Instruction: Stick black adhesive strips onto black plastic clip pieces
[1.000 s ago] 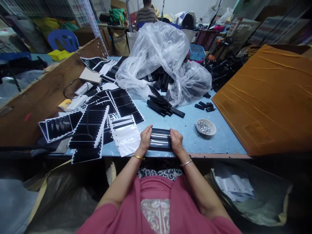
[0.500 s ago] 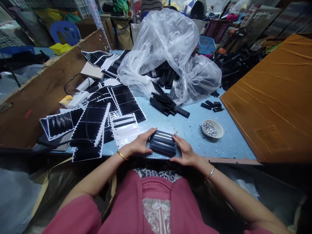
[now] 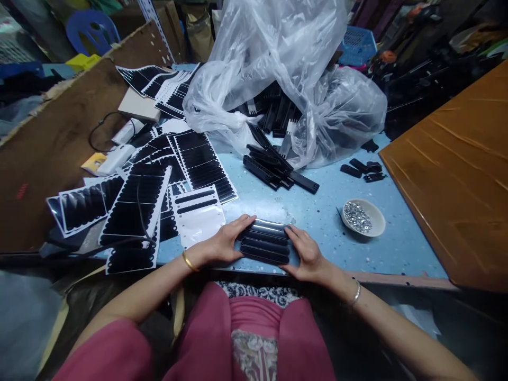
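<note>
Several long black pieces [image 3: 264, 242] lie side by side in a block at the table's front edge. My left hand [image 3: 226, 241] grips their left ends between thumb and fingers, and my right hand [image 3: 307, 253] grips the right ends the same way. To the left is a white sheet [image 3: 198, 219] with two black strips on it. Beyond the block, a loose pile of black slotted parts [image 3: 273, 166] rests on the blue table [image 3: 262, 203]. A white bowl [image 3: 377, 219] of small shiny metal pieces stands to the right.
A big clear plastic bag [image 3: 278, 58] with black parts stands at the back. Sheets of black strips [image 3: 135, 203] overlap on the left, beside a wooden board [image 3: 51, 137]. A brown-orange panel [image 3: 456, 174] borders the right, near small black pieces [image 3: 351, 170].
The view has moved closer and tilted down. Both hands still hold the block of black pieces, whose top now looks flatter and more even.
</note>
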The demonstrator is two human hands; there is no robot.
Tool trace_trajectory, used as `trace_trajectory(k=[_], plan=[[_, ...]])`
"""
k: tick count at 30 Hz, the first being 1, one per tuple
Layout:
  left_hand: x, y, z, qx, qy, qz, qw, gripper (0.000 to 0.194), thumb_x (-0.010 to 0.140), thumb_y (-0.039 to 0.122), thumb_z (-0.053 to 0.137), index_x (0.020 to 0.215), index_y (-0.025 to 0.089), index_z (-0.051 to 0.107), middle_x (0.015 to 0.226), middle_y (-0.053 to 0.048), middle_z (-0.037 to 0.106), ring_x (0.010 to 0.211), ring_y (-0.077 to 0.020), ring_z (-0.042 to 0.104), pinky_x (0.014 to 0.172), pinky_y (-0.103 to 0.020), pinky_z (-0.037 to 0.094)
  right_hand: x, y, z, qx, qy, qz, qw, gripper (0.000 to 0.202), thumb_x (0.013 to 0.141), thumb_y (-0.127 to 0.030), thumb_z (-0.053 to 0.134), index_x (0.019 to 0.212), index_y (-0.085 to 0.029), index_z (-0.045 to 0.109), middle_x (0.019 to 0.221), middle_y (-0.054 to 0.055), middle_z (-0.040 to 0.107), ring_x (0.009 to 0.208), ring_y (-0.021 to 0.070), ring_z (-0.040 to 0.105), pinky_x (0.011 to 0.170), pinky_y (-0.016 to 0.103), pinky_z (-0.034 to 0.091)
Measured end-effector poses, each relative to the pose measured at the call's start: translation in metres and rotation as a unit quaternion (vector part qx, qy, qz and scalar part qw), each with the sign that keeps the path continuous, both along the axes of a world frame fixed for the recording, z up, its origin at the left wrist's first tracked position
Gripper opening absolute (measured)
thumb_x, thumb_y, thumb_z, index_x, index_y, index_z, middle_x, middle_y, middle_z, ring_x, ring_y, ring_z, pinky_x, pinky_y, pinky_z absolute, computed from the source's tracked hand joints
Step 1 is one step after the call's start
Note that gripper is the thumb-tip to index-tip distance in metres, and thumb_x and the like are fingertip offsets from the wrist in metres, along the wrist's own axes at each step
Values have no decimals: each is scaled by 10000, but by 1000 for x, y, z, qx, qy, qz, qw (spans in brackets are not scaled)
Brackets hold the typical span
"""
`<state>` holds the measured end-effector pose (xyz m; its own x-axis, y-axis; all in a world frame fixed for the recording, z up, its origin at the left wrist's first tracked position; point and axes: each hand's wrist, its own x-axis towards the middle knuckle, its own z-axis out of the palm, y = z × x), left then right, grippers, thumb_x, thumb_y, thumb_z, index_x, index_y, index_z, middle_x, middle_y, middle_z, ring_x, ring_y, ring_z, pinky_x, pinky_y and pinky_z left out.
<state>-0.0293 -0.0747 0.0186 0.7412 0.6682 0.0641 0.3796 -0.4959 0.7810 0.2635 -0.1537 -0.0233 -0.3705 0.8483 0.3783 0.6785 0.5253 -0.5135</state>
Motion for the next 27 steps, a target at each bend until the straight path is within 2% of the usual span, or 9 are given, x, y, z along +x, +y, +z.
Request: trace_trajectory(k=[4, 7, 9, 12, 14, 16, 19, 22, 27], plan=[[3, 8, 11, -68, -31, 24, 997, 1005, 635, 194, 780, 1526, 233, 315, 1491, -126, 456, 1351, -324, 458, 1144, -438, 370, 7, 11, 10, -48, 50, -7, 998, 867, 661, -516, 760, 1382, -113, 495, 1303, 244, 587, 1198, 407, 568, 1007, 565, 469], [5, 12, 26, -232, -69, 84, 967, 1060, 536, 218, 865, 1487, 209, 395, 1346, -134, 586, 1211, -320, 579, 1018, -413, 490, 14, 22, 30, -205, 128, -33, 970, 811, 575, -536, 810, 1266, -166, 599, 1152, 160, 682, 1031, 345, 656, 908, 490, 538], [7, 11, 35, -361, -98, 147, 916, 990, 503, 250, 897, 1406, 161, 501, 1182, -139, 665, 1074, -291, 648, 890, -370, 548, 17, 31, 45, -352, 208, -51, 911, 702, 582, -539, 791, 1163, -173, 647, 976, 99, 721, 846, 269, 686, 757, 399, 574], [13, 7, 44, -514, -122, 218, 821, 671, 594, 339, 872, 1181, 108, 644, 861, -85, 698, 753, -186, 686, 637, -266, 560, 17, 45, 59, -542, 303, -57, 782, 478, 634, -539, 715, 884, -133, 675, 713, 61, 688, 640, 201, 659, 538, 288, 524], [18, 5, 44, -584, -121, 228, 769, 495, 689, 443, 808, 1012, 96, 665, 729, -58, 672, 581, -138, 652, 488, -211, 514, 15, 55, 62, -628, 321, -55, 707, 442, 642, -559, 680, 746, -131, 633, 607, 60, 654, 566, 196, 652, 433, 248, 473], [22, 8, 38, -625, -107, 226, 739, 503, 746, 565, 725, 921, 100, 645, 680, -73, 677, 533, -157, 665, 414, -196, 486, 14, 66, 60, -683, 320, -51, 655, 466, 691, -602, 621, 715, -137, 604, 585, 74, 657, 545, 206, 671, 382, 227, 455], [27, 19, 24, -633, -66, 231, 736, 658, 752, 738, 590, 872, 93, 631, 621, -117, 691, 544, -232, 704, 349, -203, 449, 14, 84, 51, -753, 289, -41, 590, 621, 852, -702, 367, 715, -136, 584, 594, 109, 673, 534, 215, 694, 357, 224, 468], [29, 33, 13, -609, -22, 229, 759, 760, 733, 831, 488, 713, 80, 606, 552, -160, 672, 475, -234, 679, 307, -201, 390, 16, 98, 42, -806, 251, -47, 534, 769, 891, -759, 111, 735, -147, 549, 581, 125, 676, 496, 225, 692, 326, 240, 468], [27, 44, 21, -626, -4, 202, 753, 688, 655, 789, 627, 664, 103, 582, 590, -151, 691, 497, -208, 673, 366, -220, 435, 18, 100, 42, -802, 289, -69, 518, 743, 899, -765, 141, 777, -155, 547, 586, 103, 690, 495, 231, 698, 313, 240, 466]])
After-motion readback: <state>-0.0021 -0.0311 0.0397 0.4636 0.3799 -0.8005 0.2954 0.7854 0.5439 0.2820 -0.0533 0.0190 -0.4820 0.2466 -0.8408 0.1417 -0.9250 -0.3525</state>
